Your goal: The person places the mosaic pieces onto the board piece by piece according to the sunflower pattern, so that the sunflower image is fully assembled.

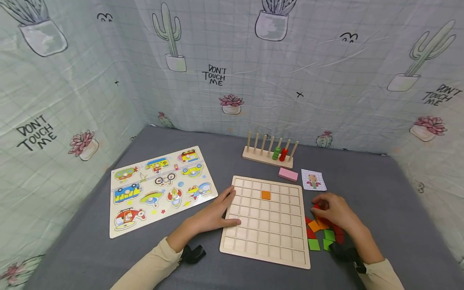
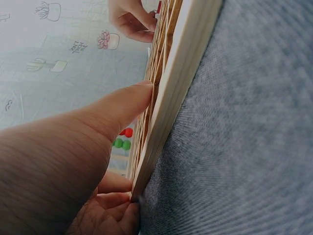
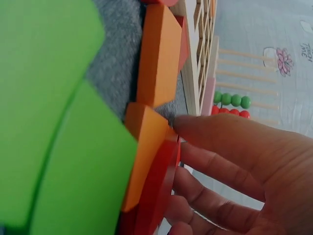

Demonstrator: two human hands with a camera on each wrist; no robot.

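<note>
My left hand [image 1: 214, 213] rests on the left edge of a light wooden grid board [image 1: 268, 257], thumb over the grid and fingers along the rim. In the left wrist view the thumb [image 2: 132, 98] touches the board's top edge. One orange tile [image 1: 266, 195] lies in an upper cell. Right of the board, my right hand [image 1: 335, 209] reaches over a pile of red, orange and green tiles. Its thumb and curled fingers pinch a red tile [image 1: 316, 206] at the pile's far side. Green tiles [image 3: 83, 161] stand large in the right wrist view.
A picture card [image 1: 313, 180] and a pink block [image 1: 288, 174] lie behind the board. Beyond them stands a peg rack [image 1: 268, 157] with green and red beads. At left lies a vehicle puzzle board [image 1: 163, 189]. A patterned cloth [image 1: 217, 48] hangs behind the grey surface.
</note>
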